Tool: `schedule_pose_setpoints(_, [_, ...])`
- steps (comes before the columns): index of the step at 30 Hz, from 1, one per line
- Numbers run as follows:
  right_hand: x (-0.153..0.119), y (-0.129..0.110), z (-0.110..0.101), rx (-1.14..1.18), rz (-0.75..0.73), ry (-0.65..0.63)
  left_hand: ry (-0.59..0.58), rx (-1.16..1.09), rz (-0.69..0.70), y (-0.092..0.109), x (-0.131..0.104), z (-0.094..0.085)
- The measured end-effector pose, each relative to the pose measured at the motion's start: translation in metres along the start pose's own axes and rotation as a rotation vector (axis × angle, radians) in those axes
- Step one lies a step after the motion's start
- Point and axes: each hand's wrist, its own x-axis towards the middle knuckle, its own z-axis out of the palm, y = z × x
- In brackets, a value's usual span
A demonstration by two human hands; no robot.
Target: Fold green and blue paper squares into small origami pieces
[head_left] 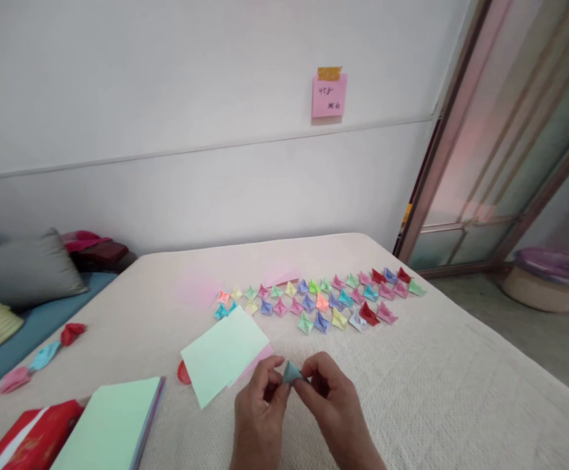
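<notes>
A small folded blue-grey paper triangle (291,372) is pinched between the fingertips of both hands, above the cloth-covered table. My left hand (260,411) grips its left side with thumb and fingers. On the other side, my right hand (332,408) pinches the lower right edge, hiding part of the paper. Just beyond my left hand lie pale green paper sheets (225,352) over a pink sheet (252,367). Past both hands, several small folded paper boats (321,322) in many colours stand in rows.
At the left front are a stack of coloured paper (110,418) and a red packet (34,434). A red round object (183,373) peeks from under the green sheets. Several folded pieces, including a red one (72,333), lie at the left edge. A pink note (329,96) is taped to the wall.
</notes>
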Motion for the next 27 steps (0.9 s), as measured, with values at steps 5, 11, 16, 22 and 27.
schedule_pose_setpoints(5, [0.003,-0.001,-0.002,0.075,0.083,-0.061,0.014,0.103,0.028,0.004,-0.001,-0.002])
schedule_pose_setpoints(11, [0.005,0.002,-0.004,0.244,0.143,-0.106,-0.062,0.068,-0.01,0.004,0.001,-0.004])
schedule_pose_setpoints(16, [0.006,0.003,-0.007,0.482,0.272,-0.208,-0.23,-0.175,-0.158,0.008,0.006,-0.009])
schedule_pose_setpoints(22, [0.005,0.001,-0.01,0.654,0.356,-0.309,-0.285,-0.473,-0.386,0.013,0.008,-0.011])
schedule_pose_setpoints(27, [0.005,0.001,-0.008,0.762,0.426,-0.346,-0.391,-0.586,-0.475,0.008,0.007,-0.011])
